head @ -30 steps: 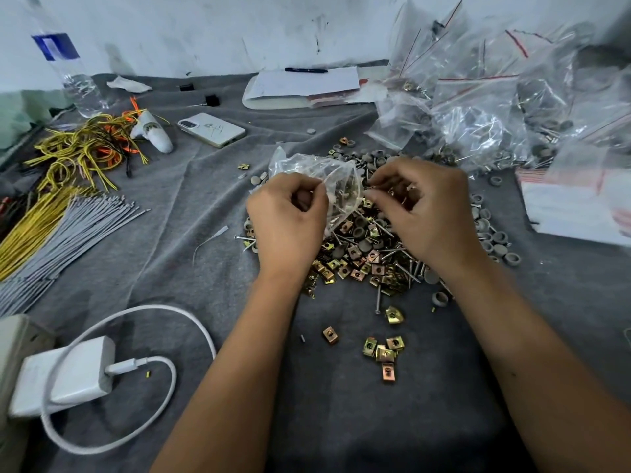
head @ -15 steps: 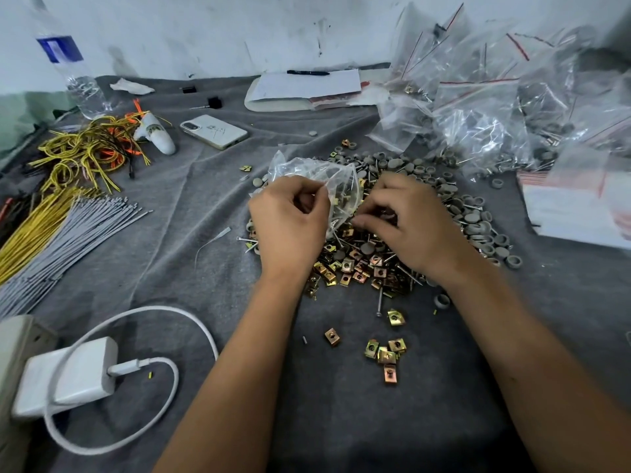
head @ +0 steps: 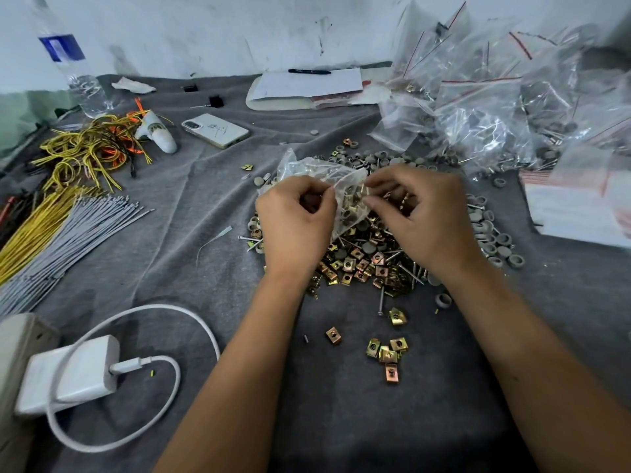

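My left hand (head: 295, 223) pinches the edge of a small clear plastic bag (head: 321, 172) that holds some clips and grey caps. My right hand (head: 423, 216) has its fingertips at the bag's mouth, pinching something small there; what it pinches is too small to tell. Both hands hover over a pile of brass-coloured clip nuts (head: 358, 264), screws and grey round caps (head: 491, 244) on the grey cloth (head: 205, 268). A few loose clip nuts (head: 387, 351) lie nearer to me.
Filled clear bags (head: 485, 107) are heaped at the back right. A phone (head: 215, 129), a notepad with a pen (head: 307, 83), a water bottle (head: 73, 63), yellow wires (head: 88, 148), grey ties (head: 65, 233) and a white charger with cable (head: 71, 373) lie around.
My right hand has come up from the pile to the mouth of the bag. My left hand has kept its hold on the bag.
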{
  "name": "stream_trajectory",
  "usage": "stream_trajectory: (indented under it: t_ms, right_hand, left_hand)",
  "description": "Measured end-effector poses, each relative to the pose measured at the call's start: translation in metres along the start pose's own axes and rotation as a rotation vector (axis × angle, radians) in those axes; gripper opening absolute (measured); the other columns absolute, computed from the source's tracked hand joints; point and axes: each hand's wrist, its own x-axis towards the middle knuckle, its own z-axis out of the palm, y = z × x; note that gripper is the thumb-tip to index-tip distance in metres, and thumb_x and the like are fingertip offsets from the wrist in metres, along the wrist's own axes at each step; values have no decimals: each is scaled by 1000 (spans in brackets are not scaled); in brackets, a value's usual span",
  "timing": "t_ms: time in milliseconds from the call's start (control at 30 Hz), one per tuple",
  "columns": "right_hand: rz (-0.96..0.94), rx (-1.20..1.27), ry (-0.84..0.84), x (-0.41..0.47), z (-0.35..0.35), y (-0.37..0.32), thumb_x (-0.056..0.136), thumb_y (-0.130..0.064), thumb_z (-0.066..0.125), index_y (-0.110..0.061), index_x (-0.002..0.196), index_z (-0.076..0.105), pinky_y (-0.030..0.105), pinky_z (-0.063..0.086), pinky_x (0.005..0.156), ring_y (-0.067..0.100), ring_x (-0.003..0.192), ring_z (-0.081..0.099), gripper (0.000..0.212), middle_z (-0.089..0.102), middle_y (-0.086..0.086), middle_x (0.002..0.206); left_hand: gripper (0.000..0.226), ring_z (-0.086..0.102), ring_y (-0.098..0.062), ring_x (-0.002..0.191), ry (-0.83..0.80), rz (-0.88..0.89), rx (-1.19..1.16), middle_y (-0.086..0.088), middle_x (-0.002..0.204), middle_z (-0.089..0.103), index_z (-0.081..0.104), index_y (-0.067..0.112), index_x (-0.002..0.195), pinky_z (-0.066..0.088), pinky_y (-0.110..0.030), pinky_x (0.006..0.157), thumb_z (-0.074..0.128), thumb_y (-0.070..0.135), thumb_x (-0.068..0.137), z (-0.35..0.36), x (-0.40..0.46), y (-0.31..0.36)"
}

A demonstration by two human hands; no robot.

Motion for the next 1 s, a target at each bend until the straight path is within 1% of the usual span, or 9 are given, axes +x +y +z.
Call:
stream_trajectory:
  t_ms: [67, 167, 267, 400, 533, 667, 733, 867, 1000]
  right_hand:
    - [-25, 21, 31, 1, -5, 1, 87, -21, 80, -13, 99, 74, 18, 55, 74, 1, 81, 67, 16, 72, -7, 89]
    - [-88, -89, -238, 2, -11, 10, 83, -44, 80, -18, 88, 79, 34, 50, 74, 12, 81, 61, 27, 71, -7, 85]
    - [-5, -115, -522, 2, -15, 18, 69, -69, 73, -35, 90, 80, 34, 43, 82, 12, 96, 48, 41, 61, -12, 95]
    - [33, -129, -590, 2, -14, 21, 68, -72, 70, -39, 94, 78, 32, 37, 85, 11, 102, 42, 42, 55, -12, 100]
    - [41, -123, -506, 2, -9, 18, 78, -49, 80, -29, 95, 76, 32, 38, 88, 13, 105, 46, 27, 57, -11, 101]
    - [26, 12, -211, 3, -6, 9, 85, -28, 81, -17, 98, 76, 23, 44, 89, 12, 98, 57, 18, 62, -5, 100]
    - [-30, -2, -134, 3, -3, 5, 86, -19, 80, -13, 97, 76, 18, 46, 86, 10, 93, 59, 14, 64, -3, 98]
    - [-110, -96, -161, 1, 1, 4, 86, -14, 80, -11, 97, 79, 27, 48, 82, 11, 88, 59, 11, 69, -1, 93]
    - [-66, -49, -7, 4, -4, 6, 88, -15, 79, -11, 100, 78, 18, 51, 83, 8, 88, 65, 12, 72, -2, 95]
  left_hand:
    - [20, 55, -2, 52, 36, -26, -12, 11, 58, 63, 74, 27, 72, 44, -21, 52, 74, 12, 85, -1, 2, -2]
    - [24, 55, -2, 51, 74, -55, -27, 10, 56, 63, 71, 32, 69, 45, -23, 53, 73, 14, 84, -2, 4, -4]
    - [26, 57, -2, 52, 83, -52, -28, 9, 57, 65, 70, 35, 68, 47, -23, 53, 72, 14, 83, -3, 4, -4]
    - [28, 58, 1, 52, 67, -44, -24, 14, 57, 65, 70, 35, 69, 45, -16, 53, 74, 12, 85, -3, 3, -3]
    - [21, 56, 3, 51, 53, -44, -32, 14, 57, 64, 76, 27, 74, 39, -9, 51, 76, 9, 86, -2, 2, -1]
    - [14, 56, 2, 51, -2, -27, -16, 14, 61, 66, 78, 19, 79, 40, -10, 51, 76, 10, 88, -1, 1, -1]
    - [12, 59, 1, 55, -59, 5, -4, 12, 65, 69, 79, 16, 79, 45, -14, 54, 76, 9, 89, 1, -1, 1]
    - [9, 62, -1, 60, -119, 49, 26, 10, 71, 71, 80, 14, 82, 51, -19, 59, 77, 10, 89, 3, -3, 2]
    - [14, 61, -1, 58, -85, 35, 12, 11, 67, 69, 77, 18, 78, 49, -17, 55, 76, 9, 89, 2, -2, 0]
